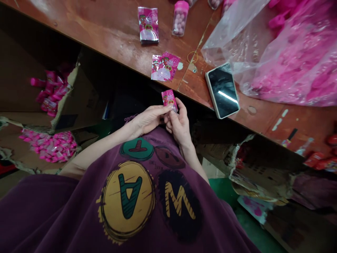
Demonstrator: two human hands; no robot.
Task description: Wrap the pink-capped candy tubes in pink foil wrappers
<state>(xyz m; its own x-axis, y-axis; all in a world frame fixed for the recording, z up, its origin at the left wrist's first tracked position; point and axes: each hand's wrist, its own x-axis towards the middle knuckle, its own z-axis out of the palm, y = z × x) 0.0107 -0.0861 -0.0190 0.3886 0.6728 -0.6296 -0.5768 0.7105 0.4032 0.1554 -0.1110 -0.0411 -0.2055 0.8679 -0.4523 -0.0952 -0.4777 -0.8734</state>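
Note:
Both my hands meet just below the table's edge, above my purple shirt. My left hand (149, 119) and my right hand (179, 124) pinch a small pink printed sleeve (169, 98) between their fingertips, holding it upright. A flat pink wrapper (164, 66) lies on the brown wooden table (110, 28) right above my hands. Farther back lie a small stack of pink wrappers (148, 25) and a clear candy bottle with a pink cap (180, 18).
A phone (222, 90) lies face up near the table edge. A large clear bag of pink parts (289, 52) fills the right. Torn cardboard boxes with pink packed bottles (50, 146) stand at my left, another torn box (258, 175) at my right.

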